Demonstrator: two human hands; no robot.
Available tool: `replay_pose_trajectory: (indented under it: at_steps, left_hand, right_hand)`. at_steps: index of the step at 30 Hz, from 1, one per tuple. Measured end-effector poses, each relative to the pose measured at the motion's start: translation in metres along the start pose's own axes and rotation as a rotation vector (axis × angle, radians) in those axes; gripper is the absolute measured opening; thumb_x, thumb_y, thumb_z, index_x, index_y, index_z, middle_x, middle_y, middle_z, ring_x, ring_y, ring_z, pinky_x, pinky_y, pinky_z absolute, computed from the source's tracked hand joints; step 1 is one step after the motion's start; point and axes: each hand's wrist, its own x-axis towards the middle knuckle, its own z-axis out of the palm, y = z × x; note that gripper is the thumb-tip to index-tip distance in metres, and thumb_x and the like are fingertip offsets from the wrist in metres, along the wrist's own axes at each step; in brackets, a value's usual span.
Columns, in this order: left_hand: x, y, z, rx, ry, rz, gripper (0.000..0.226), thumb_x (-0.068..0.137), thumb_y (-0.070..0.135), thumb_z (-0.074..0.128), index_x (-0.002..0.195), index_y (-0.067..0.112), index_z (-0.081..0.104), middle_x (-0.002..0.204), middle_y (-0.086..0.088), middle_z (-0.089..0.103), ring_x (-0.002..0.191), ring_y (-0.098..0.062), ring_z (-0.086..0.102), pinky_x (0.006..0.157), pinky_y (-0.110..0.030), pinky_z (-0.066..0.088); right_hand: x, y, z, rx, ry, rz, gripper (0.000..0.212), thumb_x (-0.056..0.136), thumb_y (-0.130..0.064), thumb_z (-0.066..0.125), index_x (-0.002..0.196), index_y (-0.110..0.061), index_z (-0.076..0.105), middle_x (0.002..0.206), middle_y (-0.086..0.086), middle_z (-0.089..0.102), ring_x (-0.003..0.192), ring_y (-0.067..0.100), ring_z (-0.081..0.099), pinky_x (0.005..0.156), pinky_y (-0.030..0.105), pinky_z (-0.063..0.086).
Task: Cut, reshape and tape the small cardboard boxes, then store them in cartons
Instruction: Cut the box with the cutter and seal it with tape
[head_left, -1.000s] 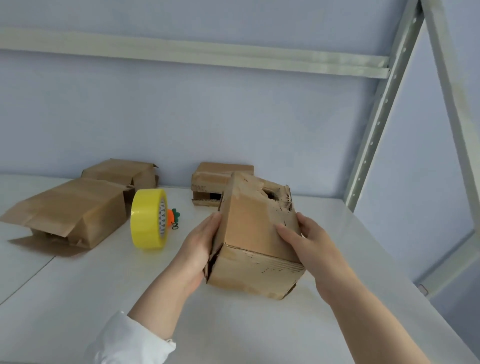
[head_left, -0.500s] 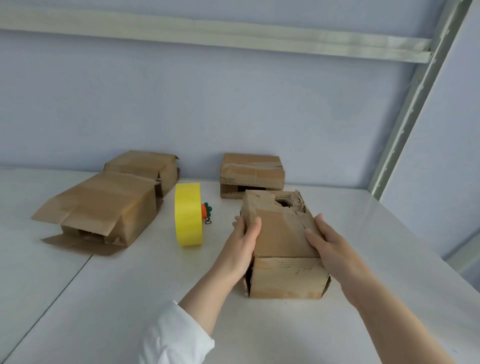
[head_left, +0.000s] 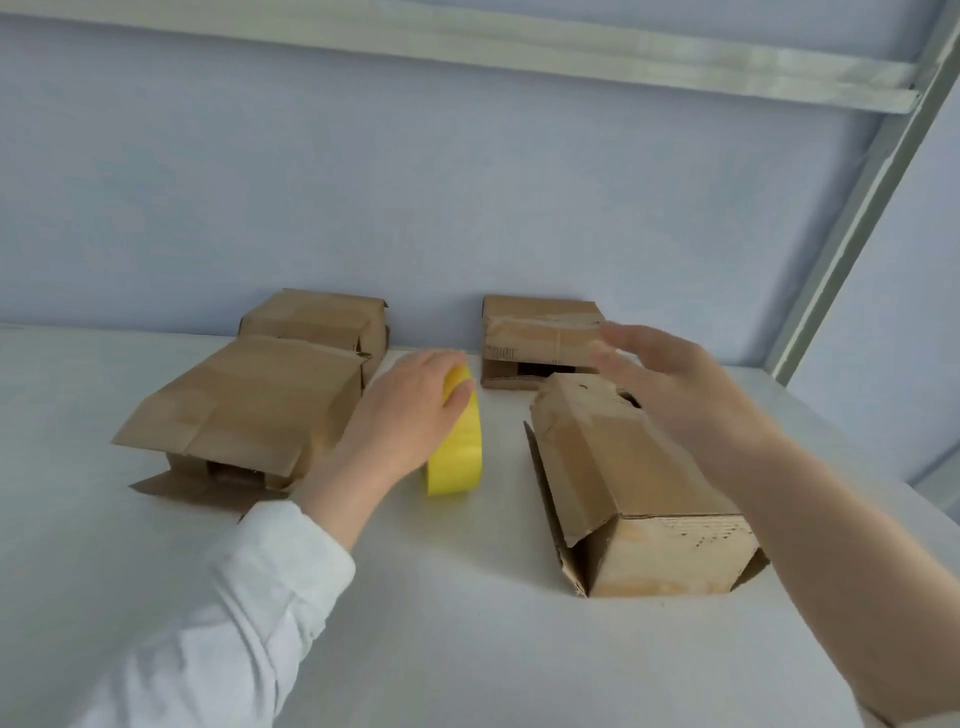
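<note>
A worn small cardboard box (head_left: 623, 478) lies on the white shelf (head_left: 467, 649) at centre right, its near end open with a loose side flap. My right hand (head_left: 670, 384) hovers over the box's torn far end, fingers spread and holding nothing. A yellow tape roll (head_left: 460, 452) stands on edge left of the box. My left hand (head_left: 410, 415) grips the roll's top, thumb curled over its rim. Three more cardboard boxes lie behind: a flattened one (head_left: 249, 410) at left, one (head_left: 317, 319) behind it and one (head_left: 540, 332) against the wall.
A blue wall closes off the back of the shelf. A grey metal upright (head_left: 852, 197) rises at the right and a crossbar (head_left: 467, 41) runs overhead. The shelf's right edge drops off beyond the upright.
Both hands have let go of the worn box, which now lies on the shelf. My left hand moved left onto the tape roll; my right hand lifted off over the box's far end.
</note>
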Motion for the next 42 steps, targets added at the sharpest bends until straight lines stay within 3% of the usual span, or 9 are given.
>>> replay_pose_trajectory:
  at_steps: [7,11,17,22,25,29,33,38,42]
  left_hand:
    - [-0.085,0.007,-0.005,-0.084,0.323,0.426,0.03,0.091,0.039,0.049,0.088,0.019,0.071,0.104,0.008,0.065,0.1,-0.01,0.058,0.081,-0.028,0.041]
    - [-0.114,0.018,0.002,-0.148,0.43,0.466,0.021,0.09,0.04,0.054,0.084,0.025,0.067,0.098,0.013,0.057,0.09,-0.01,0.057,0.08,-0.027,0.04]
    - [-0.122,0.029,-0.002,-0.673,0.517,0.076,0.019,0.08,0.042,0.062,0.08,0.03,0.048,0.082,0.015,0.056,0.084,-0.005,0.058,0.079,-0.018,0.042]
    - [-0.102,0.026,-0.004,-0.863,0.287,-0.387,0.055,0.057,0.064,0.062,0.104,0.038,0.053,0.114,0.025,0.054,0.111,0.005,0.049,0.085,-0.014,0.04]
    - [-0.091,0.029,-0.007,-0.924,0.107,-0.376,0.039,0.066,0.051,0.065,0.103,0.038,0.059,0.111,0.023,0.06,0.108,0.004,0.053,0.08,-0.007,0.04]
    - [-0.084,0.031,-0.011,-0.885,0.13,-0.327,0.013,0.073,0.037,0.066,0.083,0.029,0.066,0.089,0.013,0.069,0.092,-0.004,0.061,0.074,-0.006,0.042]
    - [-0.08,0.04,-0.011,-0.774,0.201,-0.277,0.015,0.081,0.034,0.066,0.075,0.022,0.06,0.079,0.012,0.064,0.084,-0.003,0.057,0.068,-0.004,0.038]
    - [-0.077,0.042,-0.01,-0.819,0.238,-0.228,0.022,0.082,0.039,0.061,0.072,0.02,0.055,0.075,0.007,0.061,0.082,-0.013,0.059,0.077,-0.03,0.046]
    - [-0.079,0.04,-0.014,-0.82,0.194,-0.169,0.021,0.082,0.042,0.055,0.076,0.023,0.058,0.081,0.008,0.066,0.089,-0.008,0.061,0.083,-0.028,0.047]
  right_hand:
    - [0.031,-0.011,0.049,-0.191,-0.222,-0.109,0.045,0.096,-0.031,0.049,0.133,-0.006,0.048,0.139,0.003,0.05,0.123,0.013,0.048,0.094,0.017,0.034]
    - [0.031,-0.006,0.058,-0.214,-0.411,-0.103,0.062,0.089,-0.043,0.055,0.143,-0.018,0.036,0.145,-0.01,0.04,0.132,0.007,0.038,0.101,0.019,0.028]
    - [0.02,-0.007,0.054,-0.244,-0.495,-0.189,0.049,0.089,-0.034,0.06,0.135,-0.025,0.047,0.128,-0.013,0.053,0.109,0.001,0.051,0.085,0.01,0.039]
    - [0.006,-0.006,0.05,-0.024,-0.428,-0.213,0.043,0.079,-0.014,0.073,0.117,-0.026,0.058,0.112,-0.009,0.062,0.09,-0.001,0.059,0.076,0.005,0.045]
    - [0.001,-0.001,0.054,0.115,-0.311,-0.225,0.042,0.073,-0.004,0.076,0.104,-0.026,0.06,0.103,-0.007,0.064,0.094,0.009,0.062,0.082,0.021,0.051]
    - [-0.004,-0.001,0.059,0.229,-0.261,-0.243,0.034,0.075,-0.004,0.075,0.096,-0.026,0.06,0.1,-0.005,0.069,0.095,0.011,0.064,0.086,0.028,0.052]
    - [-0.009,-0.001,0.062,0.274,-0.12,-0.281,0.034,0.071,-0.003,0.078,0.087,-0.029,0.062,0.091,-0.01,0.069,0.088,0.007,0.064,0.08,0.02,0.051]
    - [-0.021,-0.003,0.072,0.303,0.053,-0.312,0.035,0.072,-0.001,0.076,0.084,-0.031,0.062,0.082,-0.017,0.066,0.079,-0.002,0.059,0.066,0.007,0.043]
    - [-0.021,-0.005,0.066,0.223,-0.053,-0.274,0.027,0.079,-0.011,0.072,0.096,-0.03,0.064,0.091,-0.015,0.067,0.086,-0.001,0.06,0.078,0.014,0.048]
